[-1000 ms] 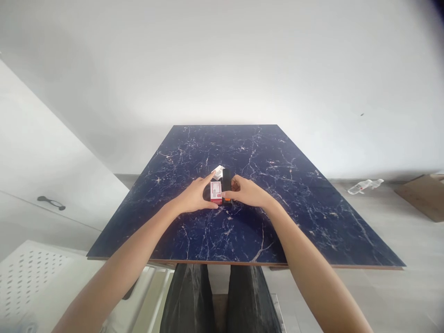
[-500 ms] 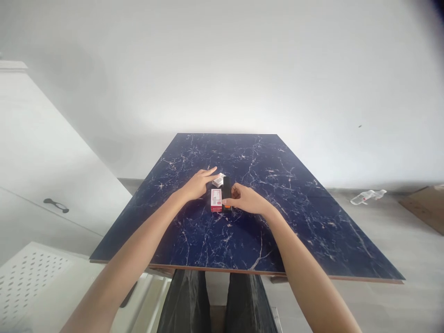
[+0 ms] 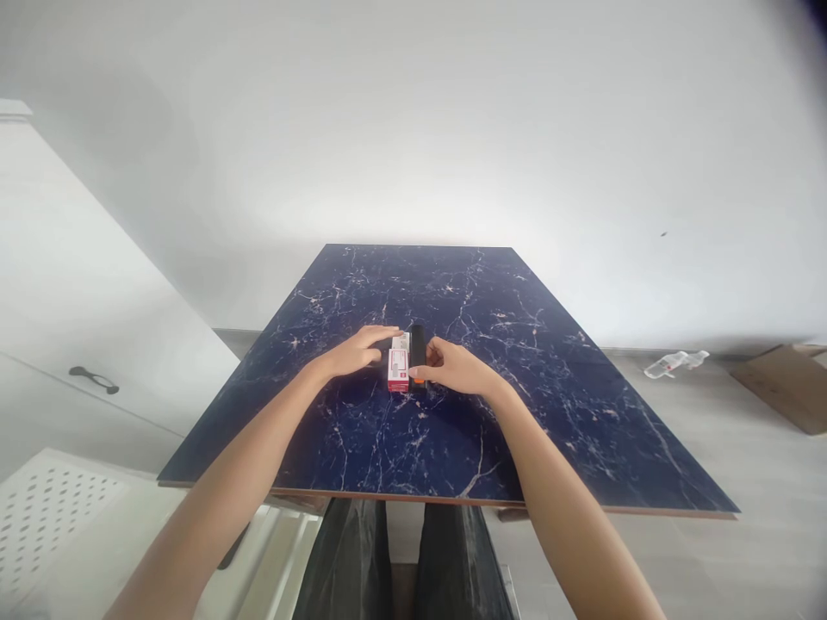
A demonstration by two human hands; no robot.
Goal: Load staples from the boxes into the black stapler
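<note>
A red-and-white small box (image 3: 399,370) lies on the dark blue marbled table. Right behind it, in line, is a small white box (image 3: 401,342). Along the right side of both boxes runs a long black object (image 3: 417,344) with an orange patch near its front end; its kind is not clear. My right hand (image 3: 457,366) is closed on this black object, thumb over the near part and fingers curled at its right side. My left hand (image 3: 355,351) is open, fingers stretched to the far end of the white box and thumb apart at the left.
The marbled table (image 3: 413,456) stands against a white wall (image 3: 413,129). At left is a white cabinet (image 3: 77,284) with a dark handle. On the floor at right lie a clear plastic bottle (image 3: 665,365) and a cardboard box (image 3: 785,387).
The white box, tilted before, now sits straight behind the red-and-white box, against the black object. My left hand's spread fingers have come together and lowered. My right hand keeps its hold.
</note>
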